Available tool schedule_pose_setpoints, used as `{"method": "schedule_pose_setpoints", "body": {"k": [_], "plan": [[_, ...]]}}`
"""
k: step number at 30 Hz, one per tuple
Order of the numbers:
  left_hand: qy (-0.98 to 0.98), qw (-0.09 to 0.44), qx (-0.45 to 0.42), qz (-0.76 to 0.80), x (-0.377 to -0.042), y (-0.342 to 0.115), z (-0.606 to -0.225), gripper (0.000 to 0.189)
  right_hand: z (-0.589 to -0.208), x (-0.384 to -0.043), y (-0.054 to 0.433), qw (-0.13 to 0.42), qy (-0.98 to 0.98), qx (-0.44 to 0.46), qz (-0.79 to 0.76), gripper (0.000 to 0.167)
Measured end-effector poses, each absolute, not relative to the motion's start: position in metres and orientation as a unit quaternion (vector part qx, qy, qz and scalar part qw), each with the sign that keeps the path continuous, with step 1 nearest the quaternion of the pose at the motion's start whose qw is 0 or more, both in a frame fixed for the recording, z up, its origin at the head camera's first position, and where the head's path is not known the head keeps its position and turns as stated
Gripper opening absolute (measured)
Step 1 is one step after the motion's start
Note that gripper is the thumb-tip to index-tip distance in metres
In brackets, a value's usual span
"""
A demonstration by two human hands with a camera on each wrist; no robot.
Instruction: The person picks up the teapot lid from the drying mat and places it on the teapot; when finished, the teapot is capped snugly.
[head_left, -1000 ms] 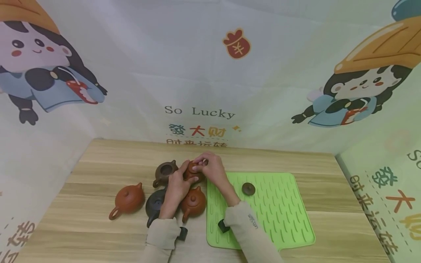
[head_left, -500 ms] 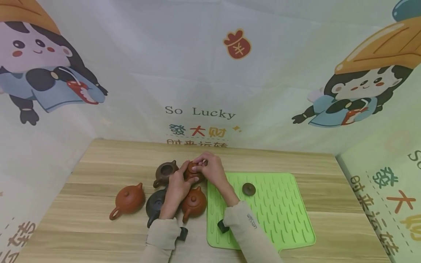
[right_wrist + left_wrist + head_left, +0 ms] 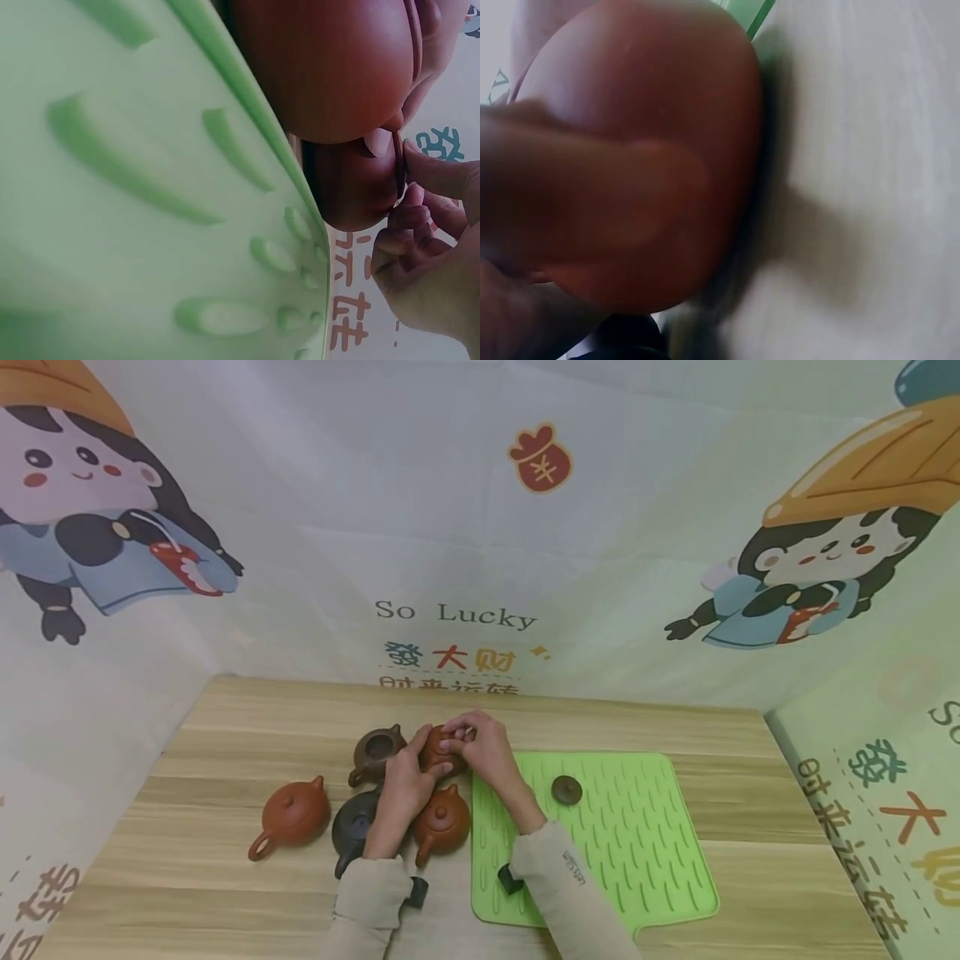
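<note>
Reddish clay forms the near teapot, lid on, upon the wooden table; just left of it sits a black teapot, partly covered by the left wrist; farther left stands a lidded red teapot; on the right, a green mat carries a small dark lid; beyond, the left hand curls round the far red teapot, beside the mat's far left corner; the right hand pinches its reddish lid, seated or raised I cannot tell; a brown teapot stands open-mouthed alongside; fitting or freeing the pinched lid seems the step in hand; the next move probably calls for a steady pot and a light, level touch; printed cloth hangs behind.
</note>
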State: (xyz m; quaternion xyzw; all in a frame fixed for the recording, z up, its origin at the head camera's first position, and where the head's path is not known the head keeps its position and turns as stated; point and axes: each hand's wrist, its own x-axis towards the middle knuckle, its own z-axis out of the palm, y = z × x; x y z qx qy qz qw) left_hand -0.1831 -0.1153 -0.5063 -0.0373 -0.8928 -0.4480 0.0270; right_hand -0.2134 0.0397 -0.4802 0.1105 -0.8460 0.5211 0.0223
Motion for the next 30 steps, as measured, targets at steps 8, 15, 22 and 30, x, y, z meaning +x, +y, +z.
{"method": "schedule_pose_setpoints", "body": {"k": [8, 15, 22, 30], "plan": [[-0.894, 0.052, -0.058, -0.442, -0.182, -0.113, -0.503, 0.067, -0.459, -0.201, 0.071, 0.019, -0.835, 0.148, 0.530, 0.025], [-0.893, 0.044, -0.060, -0.444, -0.178, -0.108, -0.498, 0.067, -0.453, -0.160, 0.168, 0.010, -0.861, 0.095, 0.499, 0.019], [-0.894, 0.015, -0.047, -0.444, -0.175, -0.105, -0.489, 0.069, -0.469, -0.128, 0.222, -0.013, -0.867, 0.012, 0.498, 0.023], [-0.900, 0.002, -0.051, -0.432, -0.174, -0.105, -0.487, 0.071, -0.485, -0.131, 0.211, -0.051, -0.862, 0.041, 0.502, 0.023]]}}
